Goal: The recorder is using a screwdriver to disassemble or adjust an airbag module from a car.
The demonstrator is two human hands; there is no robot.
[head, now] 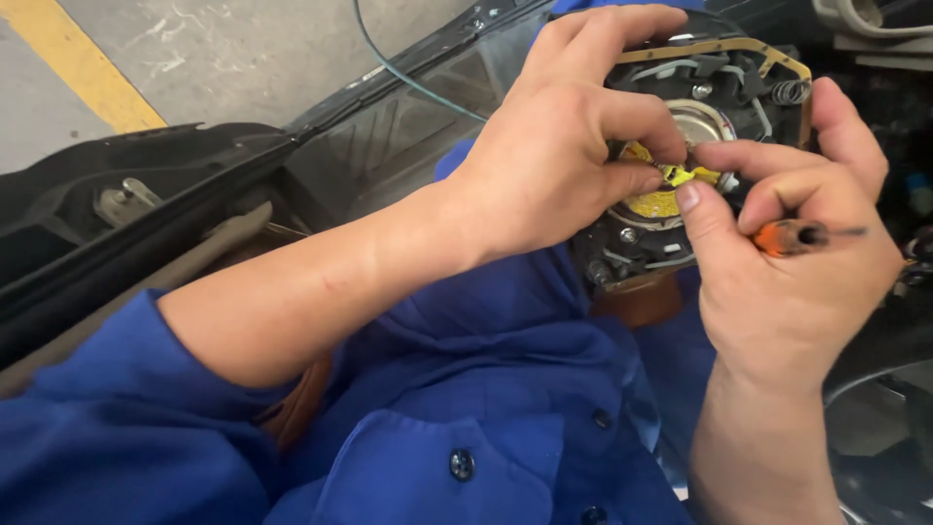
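A round black airbag module [714, 78] with a tan gasket, springs and a metal centre disc is held up in front of me. My left hand [564, 136] wraps its left rim, thumb and fingers pinching the small yellow connector [680, 176] at the centre. My right hand [792, 243] pinches the same connector with thumb and forefinger. An orange-handled screwdriver [792, 236] is tucked under the right hand's curled fingers, its shaft pointing right.
I wear a blue work jacket [466, 418] with dark buttons. An open car door with a black frame [146, 224] and glass lies to the left. A concrete floor with a yellow stripe [83, 63] shows beyond. Dark car interior parts sit at the right.
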